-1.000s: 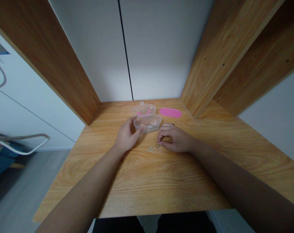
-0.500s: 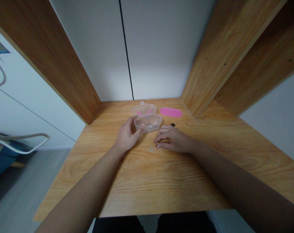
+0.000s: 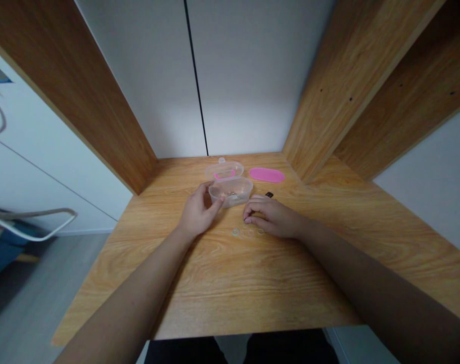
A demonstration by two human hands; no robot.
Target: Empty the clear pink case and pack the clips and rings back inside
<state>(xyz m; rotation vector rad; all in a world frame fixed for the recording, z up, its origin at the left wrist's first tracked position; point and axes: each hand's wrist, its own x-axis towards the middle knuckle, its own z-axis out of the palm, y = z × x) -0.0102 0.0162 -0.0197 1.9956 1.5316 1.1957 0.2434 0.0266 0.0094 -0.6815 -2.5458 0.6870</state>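
My left hand [image 3: 200, 211] grips the left end of a clear plastic box [image 3: 235, 201], thumb at its near wall and fingers behind. The box's hinged lid [image 3: 238, 169] lies open at the back, with a pink handle [image 3: 224, 177] on it. Small coppery bits show inside the box. Just right of the box, my right hand [image 3: 273, 216] is closed in a pinch above the table; a tiny dark item shows at its fingertips, too small to name. Below it lie several thin small rings, one of them a bluish ring [image 3: 235, 232].
A pink oval tray [image 3: 267, 175] lies behind my right hand, and a small black object [image 3: 269, 194] sits just beyond the knuckles. Wooden panels [image 3: 328, 101] rise at both sides of the wooden table [image 3: 230, 293], with a white wall behind.
My right hand's thumb and fingertips have come together and lifted slightly away from the rings, uncovering more of them. The left hand stays on the box.
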